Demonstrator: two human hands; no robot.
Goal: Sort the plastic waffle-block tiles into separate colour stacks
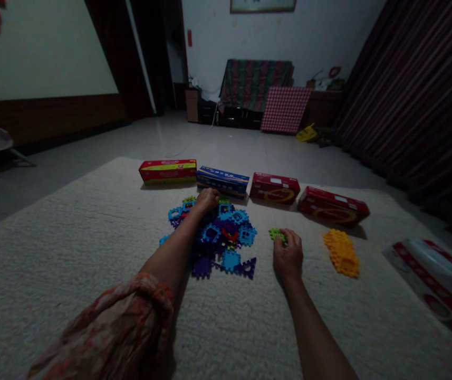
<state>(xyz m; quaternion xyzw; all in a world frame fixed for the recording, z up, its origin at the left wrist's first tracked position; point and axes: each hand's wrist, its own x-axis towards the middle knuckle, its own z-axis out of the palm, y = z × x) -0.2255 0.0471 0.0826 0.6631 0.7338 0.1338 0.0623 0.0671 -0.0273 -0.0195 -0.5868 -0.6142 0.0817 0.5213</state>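
Reaching over the far part of the pile of blue, purple and red pieces, the left hand has its fingers curled down, just in front of the blue box; whether it pinches anything, I cannot tell. Right of the pile, the right hand curves its fingers and thumb around the near edge of the green pieces on the mat. Farther right lie the orange pieces, apart from that hand.
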